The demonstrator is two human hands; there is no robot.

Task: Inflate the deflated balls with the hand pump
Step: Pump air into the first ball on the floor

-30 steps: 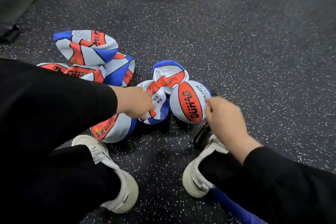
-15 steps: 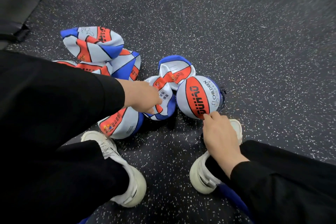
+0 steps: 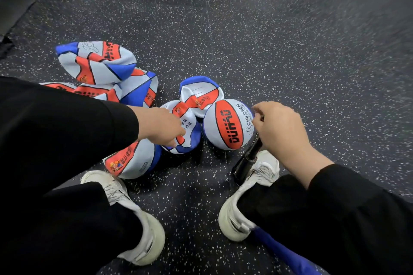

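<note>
My right hand was curled round the top of the slim black hand pump, which felt light and rigid, best held by its handle. My left hand pinched the limp, crumpled red-white-blue deflated ball on the speckled floor, soft and easily folded, beside the round inflated ball

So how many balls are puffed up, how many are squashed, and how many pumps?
Round balls: 2
Squashed balls: at least 4; the sleeve hides part of the pile
Pump: 1
Total: at least 7
</note>
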